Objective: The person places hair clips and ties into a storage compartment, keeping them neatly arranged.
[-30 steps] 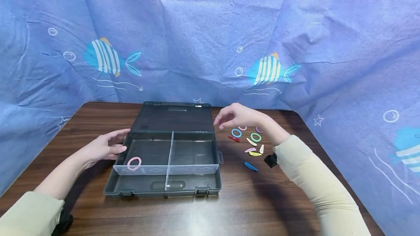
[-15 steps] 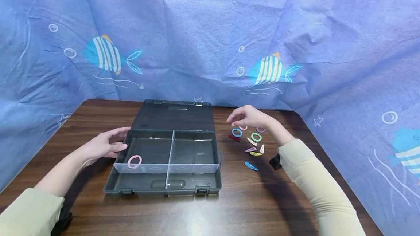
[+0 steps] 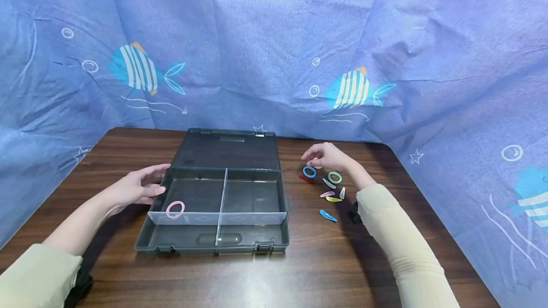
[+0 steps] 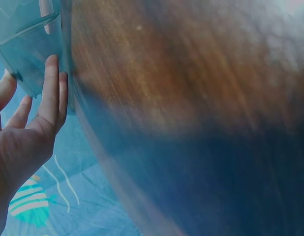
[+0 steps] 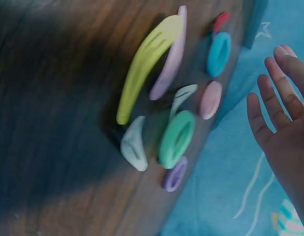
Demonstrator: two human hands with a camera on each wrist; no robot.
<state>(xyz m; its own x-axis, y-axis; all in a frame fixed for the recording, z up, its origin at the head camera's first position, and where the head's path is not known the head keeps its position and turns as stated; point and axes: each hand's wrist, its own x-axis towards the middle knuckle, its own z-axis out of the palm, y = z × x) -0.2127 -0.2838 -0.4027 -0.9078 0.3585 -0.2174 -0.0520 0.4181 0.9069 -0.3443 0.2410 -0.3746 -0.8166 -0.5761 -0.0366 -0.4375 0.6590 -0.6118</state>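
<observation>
My left hand (image 3: 136,187) rests its fingers against the left side of a grey translucent divided box (image 3: 252,191), whose lid lies open backwards. A pink hair tie (image 3: 168,210) is inside, by the divider in the left part. My right hand (image 3: 328,155) hovers, fingers loosely bent and holding nothing visible, over the far end of a loose group on the table. Below it lie a blue hair tie (image 5: 211,59), a pink one (image 5: 211,101) and a green one (image 5: 167,147). A purple hair tie (image 5: 170,183) is partly hidden in the head view.
Snap hair clips lie nearer: a yellow clip (image 5: 142,73), a pink clip (image 5: 167,73), a red clip (image 3: 306,179), a blue clip (image 3: 328,216) and two pale ones. Behind the brown wooden table (image 3: 214,279) hangs a blue fish-print cloth (image 3: 257,37).
My right hand has moved right, away from the box, and then lowered toward the hair ties. The left hand stays at the box's side.
</observation>
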